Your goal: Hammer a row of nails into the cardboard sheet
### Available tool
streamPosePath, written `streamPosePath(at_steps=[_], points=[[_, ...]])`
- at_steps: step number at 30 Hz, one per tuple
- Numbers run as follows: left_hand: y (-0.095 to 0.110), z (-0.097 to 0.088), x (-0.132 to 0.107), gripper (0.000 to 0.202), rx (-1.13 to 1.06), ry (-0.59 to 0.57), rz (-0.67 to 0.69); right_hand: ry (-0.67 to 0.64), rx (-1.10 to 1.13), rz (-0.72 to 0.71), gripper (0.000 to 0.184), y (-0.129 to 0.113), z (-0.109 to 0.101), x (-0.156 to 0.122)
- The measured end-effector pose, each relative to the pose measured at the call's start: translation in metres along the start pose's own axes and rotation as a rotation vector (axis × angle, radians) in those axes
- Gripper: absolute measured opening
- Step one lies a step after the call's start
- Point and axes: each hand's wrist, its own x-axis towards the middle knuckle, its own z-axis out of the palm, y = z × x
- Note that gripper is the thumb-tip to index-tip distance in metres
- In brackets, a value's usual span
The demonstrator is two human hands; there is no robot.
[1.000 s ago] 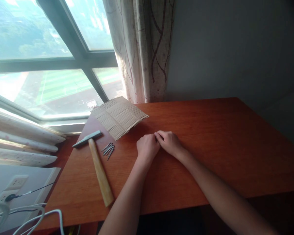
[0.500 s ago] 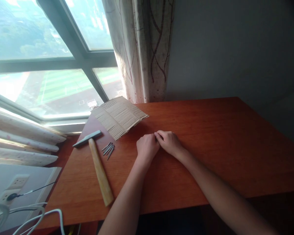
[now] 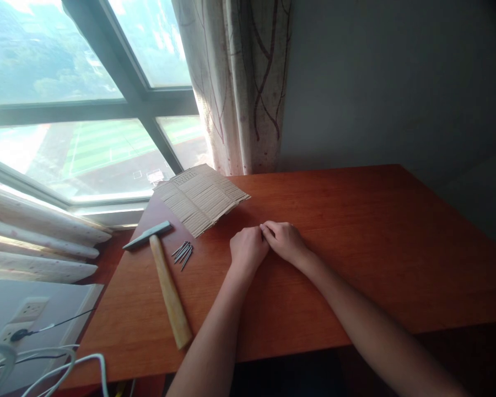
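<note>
My left hand (image 3: 248, 249) and my right hand (image 3: 284, 241) rest together on the reddish wooden table (image 3: 355, 231), fingertips touching, both loosely curled; nothing shows in either. To their left lies a small heap of several nails (image 3: 183, 252). Beside the nails lies a hammer (image 3: 163, 275) with a pale wooden handle and a metal head pointing toward the window. A piece of ribbed cardboard (image 3: 200, 197) lies flat at the table's far left corner.
A large window (image 3: 74, 110) and a patterned curtain (image 3: 243, 82) stand behind the table. At the lower left is a white wall socket (image 3: 27, 310) with a black plug and white cables (image 3: 58, 366). A grey wall is at the right.
</note>
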Motion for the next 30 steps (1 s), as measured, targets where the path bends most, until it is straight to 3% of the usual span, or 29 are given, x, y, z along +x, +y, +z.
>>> streamPosePath(at_steps=[30], points=[[0.0000, -0.0017, 0.0000, 0.043, 0.011, -0.021, 0.010, -0.008, -0.007, 0.008, 0.039, -0.0011, -0.0027, 0.0004]])
